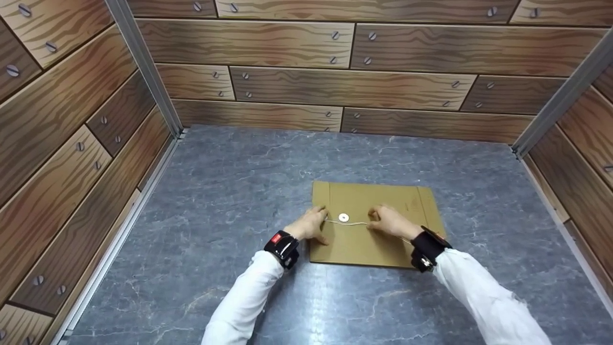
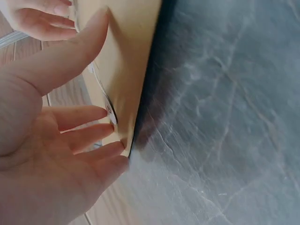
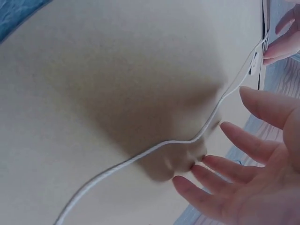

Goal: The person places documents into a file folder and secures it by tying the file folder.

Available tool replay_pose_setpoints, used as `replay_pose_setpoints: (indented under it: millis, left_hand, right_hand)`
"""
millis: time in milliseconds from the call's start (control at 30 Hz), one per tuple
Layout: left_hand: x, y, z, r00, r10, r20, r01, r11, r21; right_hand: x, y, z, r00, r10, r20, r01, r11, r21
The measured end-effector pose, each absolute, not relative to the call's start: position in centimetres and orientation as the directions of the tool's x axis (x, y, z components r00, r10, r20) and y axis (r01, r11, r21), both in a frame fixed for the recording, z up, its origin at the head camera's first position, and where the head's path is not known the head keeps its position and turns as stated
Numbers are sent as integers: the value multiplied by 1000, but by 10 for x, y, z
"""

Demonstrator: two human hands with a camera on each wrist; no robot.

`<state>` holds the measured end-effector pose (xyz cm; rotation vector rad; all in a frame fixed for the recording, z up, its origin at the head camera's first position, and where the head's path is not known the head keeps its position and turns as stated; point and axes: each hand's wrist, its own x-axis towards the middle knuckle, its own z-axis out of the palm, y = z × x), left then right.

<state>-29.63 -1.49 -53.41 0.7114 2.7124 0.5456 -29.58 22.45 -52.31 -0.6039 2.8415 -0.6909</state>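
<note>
A flat tan string-tie envelope [image 1: 354, 249] lies on the grey floor. A round white button [image 1: 344, 217] sits on its face, and a thin white string [image 1: 354, 224] runs between both hands. My left hand [image 1: 310, 224] is at the envelope's left edge. In the left wrist view its extended fingertips touch the envelope beside a second white disc [image 2: 111, 111], with the thumb held apart. On the right half rests my right hand [image 1: 390, 221], fingertips on the paper. The right wrist view shows the string [image 3: 108, 172] passing close by its thumb tip, thumb and fingers spread apart.
Wood-plank-patterned walls [image 1: 287, 86] enclose the floor at the back and both sides. A metal strip [image 1: 115, 239] edges the floor on the left. Grey marbled floor [image 1: 230, 191] surrounds the envelope. Both wrists wear black camera bands [image 1: 282, 247].
</note>
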Motion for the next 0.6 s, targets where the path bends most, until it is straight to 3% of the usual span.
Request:
replay_pose_setpoints:
  millis: [400, 500, 600]
  left_hand:
    - [-318, -20, -556, -780, 588, -215, 450, 765, 460]
    - [-310, -18, -544, -790, 580, -199, 463, 776, 428]
    - [-306, -17, -540, -802, 588, -102, 529, 780, 334]
  right_hand:
    - [-302, 221, -548, -891, -439, 115, -427, 725, -540]
    - [-303, 221, -549, -913, -399, 90, -370, 714, -594]
    - [-303, 219, -546, -936, -352, -2, -238, 637, -733]
